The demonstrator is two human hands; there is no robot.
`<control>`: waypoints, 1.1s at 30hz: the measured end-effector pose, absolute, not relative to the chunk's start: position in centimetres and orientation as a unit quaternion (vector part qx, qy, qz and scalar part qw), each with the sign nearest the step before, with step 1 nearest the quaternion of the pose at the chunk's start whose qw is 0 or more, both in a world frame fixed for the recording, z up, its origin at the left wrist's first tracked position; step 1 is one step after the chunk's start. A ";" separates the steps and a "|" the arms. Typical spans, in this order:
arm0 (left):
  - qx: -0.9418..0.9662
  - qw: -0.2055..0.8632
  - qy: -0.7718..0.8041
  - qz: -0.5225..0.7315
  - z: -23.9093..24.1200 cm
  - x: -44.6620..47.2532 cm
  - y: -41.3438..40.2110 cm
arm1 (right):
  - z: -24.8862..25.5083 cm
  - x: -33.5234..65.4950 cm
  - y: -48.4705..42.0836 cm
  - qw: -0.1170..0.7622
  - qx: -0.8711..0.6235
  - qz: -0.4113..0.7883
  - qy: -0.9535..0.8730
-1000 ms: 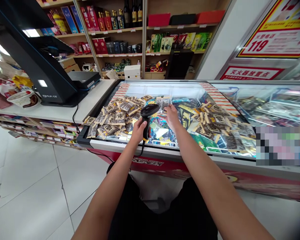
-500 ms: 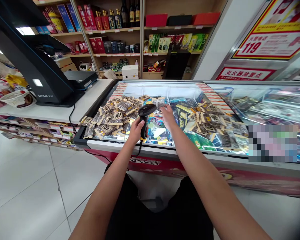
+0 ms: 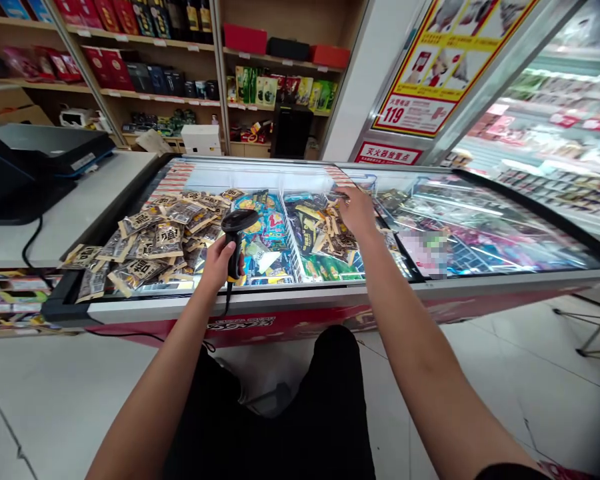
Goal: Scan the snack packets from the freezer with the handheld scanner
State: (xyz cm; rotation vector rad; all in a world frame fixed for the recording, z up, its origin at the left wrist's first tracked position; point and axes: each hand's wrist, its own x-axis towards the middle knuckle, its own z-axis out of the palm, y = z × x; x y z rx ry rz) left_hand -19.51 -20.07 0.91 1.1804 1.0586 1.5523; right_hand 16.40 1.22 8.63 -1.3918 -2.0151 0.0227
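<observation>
My left hand (image 3: 217,265) is wrapped round the handle of a black barcode scanner (image 3: 239,221), its head above the freezer's glass lid. To the left and just behind it lies a large heap of small snack packets (image 3: 167,237), brown and clear with cream ends. My right hand (image 3: 359,212) is over a smaller pile of the same packets (image 3: 334,230). Its fingers are closed, and the dark edge of a snack packet (image 3: 339,194) shows at the fingertips; the rest is hidden by the hand.
The chest freezer (image 3: 300,291) holds colourful bags under its glass. A counter (image 3: 95,200) with a black checkout machine (image 3: 10,180) stands at left. Stocked shelves (image 3: 155,100) line the back. The scanner's cable (image 3: 229,297) hangs over the front edge. Tripod-like legs (image 3: 593,340) stand at right.
The view has turned right. My right hand has moved from beside the scanner to the right-hand pile, carrying a snack packet. My left hand still grips the scanner.
</observation>
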 end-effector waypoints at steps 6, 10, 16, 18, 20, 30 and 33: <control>0.479 0.444 0.432 0.622 0.8 -19.6 -19.9 | 8.5 19.6 3.8 0.160 -0.645 -0.007 -0.747; 0.475 0.445 0.432 0.624 0.6 -19.6 -19.8 | 7.4 19.8 4.0 0.181 -0.652 -0.002 -0.736; 0.464 0.453 0.425 0.631 0.5 -19.5 -19.8 | 7.3 16.3 3.4 0.344 -0.538 -0.057 -0.768; 0.454 0.450 0.423 0.642 0.5 -19.4 -19.8 | 7.0 12.9 2.4 0.377 -0.461 -0.053 -0.801; 0.444 0.445 0.420 0.655 0.6 -19.2 -19.8 | 6.1 8.7 1.2 0.379 -0.392 -0.022 -0.838; 0.438 0.445 0.403 0.669 0.5 -19.0 -19.5 | 1.1 -10.1 0.2 0.245 -0.352 0.134 -0.893; 0.442 0.435 0.412 0.667 0.4 -19.1 -19.4 | 1.3 -12.4 2.5 0.175 -0.433 0.097 -0.879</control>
